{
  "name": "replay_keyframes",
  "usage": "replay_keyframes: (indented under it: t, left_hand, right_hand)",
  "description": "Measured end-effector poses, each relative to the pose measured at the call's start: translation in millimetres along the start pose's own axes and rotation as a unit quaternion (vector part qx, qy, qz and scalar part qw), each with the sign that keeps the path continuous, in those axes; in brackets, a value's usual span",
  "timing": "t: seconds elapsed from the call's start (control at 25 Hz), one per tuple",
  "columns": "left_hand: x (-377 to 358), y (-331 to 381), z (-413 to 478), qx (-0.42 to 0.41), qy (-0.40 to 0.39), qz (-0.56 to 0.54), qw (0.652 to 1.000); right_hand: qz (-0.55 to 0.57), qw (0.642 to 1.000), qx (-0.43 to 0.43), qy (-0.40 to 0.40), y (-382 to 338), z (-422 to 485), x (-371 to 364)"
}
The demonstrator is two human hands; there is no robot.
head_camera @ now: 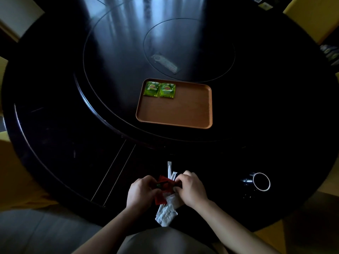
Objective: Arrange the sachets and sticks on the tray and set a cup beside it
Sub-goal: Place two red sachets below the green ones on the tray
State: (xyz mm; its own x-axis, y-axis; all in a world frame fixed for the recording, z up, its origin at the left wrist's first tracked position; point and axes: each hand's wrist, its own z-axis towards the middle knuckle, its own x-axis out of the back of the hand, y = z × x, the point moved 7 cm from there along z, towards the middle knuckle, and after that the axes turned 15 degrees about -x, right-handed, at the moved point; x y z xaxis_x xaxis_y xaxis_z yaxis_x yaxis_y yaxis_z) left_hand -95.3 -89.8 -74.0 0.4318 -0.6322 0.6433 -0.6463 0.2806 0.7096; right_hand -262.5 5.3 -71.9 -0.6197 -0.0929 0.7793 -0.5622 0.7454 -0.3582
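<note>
Left hand (141, 193): fingers curled inward, gripping the red foil sachets (159, 198) at the near edge of the table. Right hand (191, 189): knuckles up, thumb and bent fingers closed narrowly on the right side of the same bundle.

Thin white paper sticks (169, 169) project away from between the two hands. Flat white paper packets (166, 214) lie beneath the wrists, overhanging the edge of the dark round wooden table (55, 134).

The brown rectangular plastic tray (176, 114) sits well beyond the hands, toward the table's centre. It carries two green square sachets (151, 88) side by side in its far-left corner. A dark mug with a white rim (261, 182) sits right of the hands, well apart from the tray.

A pale remote-like object (166, 62) lies beyond the tray, dim and indistinct. The hands cover most of the bundle; its count cannot be made out.
</note>
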Motion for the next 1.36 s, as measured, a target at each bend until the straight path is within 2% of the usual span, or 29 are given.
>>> replay_keyframes:
  t: [0.16,0.36,0.44,0.6,0.76,0.88,1.0,1.08,1.2,1.36]
  left_hand:
    - [14,-4,-4,0.015,0.055,-0.067,0.996]
    - [54,-12,2,0.064,0.139,-0.138,0.979]
    - [68,-6,14,0.061,0.162,-0.169,0.970]
    - [102,25,59,0.006,0.198,-0.193,0.961]
    - [145,68,121,-0.110,0.234,-0.116,0.959]
    - [164,99,161,-0.214,0.249,-0.008,0.945]
    - [156,106,190,-0.272,0.217,0.087,0.933]
    - [139,100,198,-0.309,0.157,0.149,0.926]
    - [114,76,203,-0.337,0.090,0.240,0.906]
    - [119,68,192,-0.319,0.097,0.243,0.911]
  right_hand:
    - [0.096,0.995,-0.032,-0.009,-1,5,14]
    - [0.231,0.971,-0.057,0.029,3,17,64]
    - [0.241,0.969,-0.037,0.045,-8,24,82]
    - [0.212,0.968,0.017,0.130,-37,46,123]
    - [0.165,0.954,0.071,0.242,-60,83,173]
    - [0.098,0.958,0.081,0.256,-69,120,191]
    - [0.069,0.958,0.076,0.267,-67,149,195]
    - [0.074,0.956,0.075,0.275,-64,159,191]
    - [0.084,0.955,0.089,0.271,-54,172,175]
    - [0.068,0.950,0.100,0.289,-44,165,179]
